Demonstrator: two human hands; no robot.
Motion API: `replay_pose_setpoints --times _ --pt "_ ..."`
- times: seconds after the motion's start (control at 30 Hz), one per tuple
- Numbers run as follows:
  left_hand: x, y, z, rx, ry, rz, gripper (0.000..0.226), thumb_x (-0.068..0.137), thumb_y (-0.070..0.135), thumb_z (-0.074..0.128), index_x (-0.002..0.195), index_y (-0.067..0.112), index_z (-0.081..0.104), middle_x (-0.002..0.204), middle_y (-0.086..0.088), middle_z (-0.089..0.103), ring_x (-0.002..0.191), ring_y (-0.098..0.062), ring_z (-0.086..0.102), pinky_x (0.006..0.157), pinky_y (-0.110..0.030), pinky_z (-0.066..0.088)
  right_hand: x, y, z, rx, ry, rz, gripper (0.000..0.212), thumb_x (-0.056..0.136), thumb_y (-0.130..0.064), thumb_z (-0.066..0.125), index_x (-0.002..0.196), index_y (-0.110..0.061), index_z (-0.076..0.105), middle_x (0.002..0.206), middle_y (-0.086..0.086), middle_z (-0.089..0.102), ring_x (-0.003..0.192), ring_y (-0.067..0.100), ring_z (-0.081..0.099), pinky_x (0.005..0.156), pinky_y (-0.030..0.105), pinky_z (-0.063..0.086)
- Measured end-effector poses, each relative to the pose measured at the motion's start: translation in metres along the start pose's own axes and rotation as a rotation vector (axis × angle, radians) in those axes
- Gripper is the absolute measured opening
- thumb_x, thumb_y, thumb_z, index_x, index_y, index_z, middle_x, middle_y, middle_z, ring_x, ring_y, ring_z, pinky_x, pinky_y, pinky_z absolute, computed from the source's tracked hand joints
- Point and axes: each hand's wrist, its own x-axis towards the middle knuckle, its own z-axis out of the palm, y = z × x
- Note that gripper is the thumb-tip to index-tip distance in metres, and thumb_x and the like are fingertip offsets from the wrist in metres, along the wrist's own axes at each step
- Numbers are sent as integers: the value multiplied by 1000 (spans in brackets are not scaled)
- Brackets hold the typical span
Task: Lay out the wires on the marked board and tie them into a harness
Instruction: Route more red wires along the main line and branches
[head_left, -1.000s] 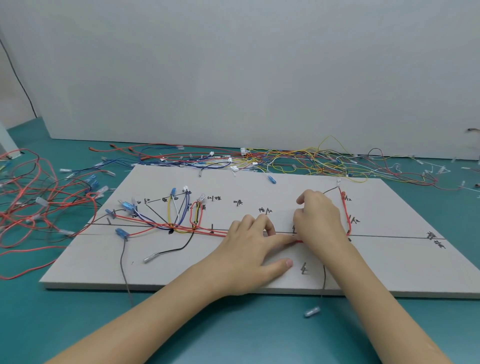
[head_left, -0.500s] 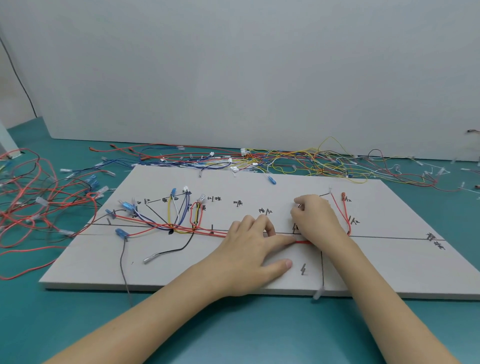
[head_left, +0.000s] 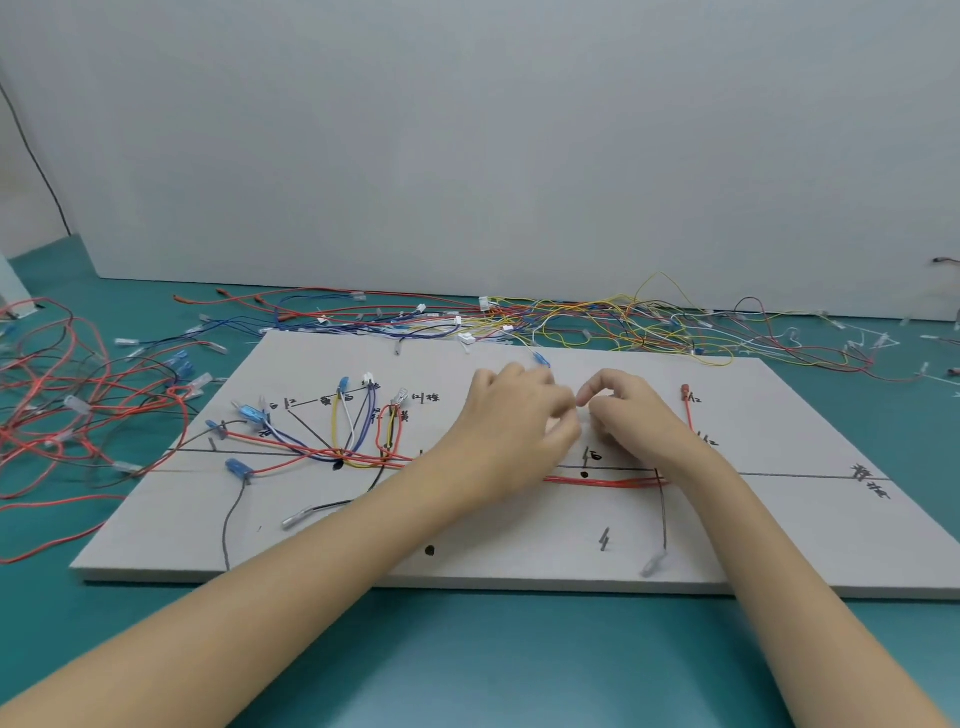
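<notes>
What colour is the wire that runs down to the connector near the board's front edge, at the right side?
Dark grey or black wire, seen in the head view.

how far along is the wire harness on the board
Partly done. Several wires already lie along the marked board. The left hand and right hand meet above the red run; their grip is blurred. No ties show, and loose wires wait behind.

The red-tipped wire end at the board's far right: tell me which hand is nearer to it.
Right. The right hand lies just left of the red-tipped wire end; the left hand is farther left, beyond the right hand.
</notes>
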Motion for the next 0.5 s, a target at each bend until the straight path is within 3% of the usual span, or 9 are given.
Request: replay_pose_setpoints --times 0.13,0.23,0.3,0.4,0.5 --pt "41 7 0 -405 70 -166 24 97 22 47 106 14 67 108 -2 64 101 -20 57 90 -36 44 -4 3 4 6 21 -41 15 80 -8 42 75 -18 53 53 -2 45 45 13 34 49 25 25" --pt "74 10 7 -573 -48 -318 24 96 15 51 111 5 67 118 -8 66 111 -22 59 91 -31 45 -7 7 11 -104 51 -108 16 89 -9 41 80 -18 50 60 -2 48 54 17 39 52 29 27" --pt "93 11 15 -572 -200 -389 30 94 13 56 120 0 62 124 -13 63 108 -24 59 91 -34 48 -9 9 16 -211 48 -146 15 92 -10 40 83 -18 49 65 -3 48 59 17 42 51 29 27" --pt "108 17 20 -534 -405 -485 60 89 23 68 141 5 45 109 -15 65 88 -25 58 85 -35 53 -11 10 18 -298 49 -171 18 92 -9 42 81 -22 46 73 -5 51 71 20 46 53 29 27" --pt "116 23 20 -457 -546 -519 54 86 30 72 131 7 52 102 -11 66 90 -27 61 96 -34 51 -11 12 19 -255 56 -145 11 96 -14 42 92 -17 52 87 1 57 81 23 51 60 29 32"
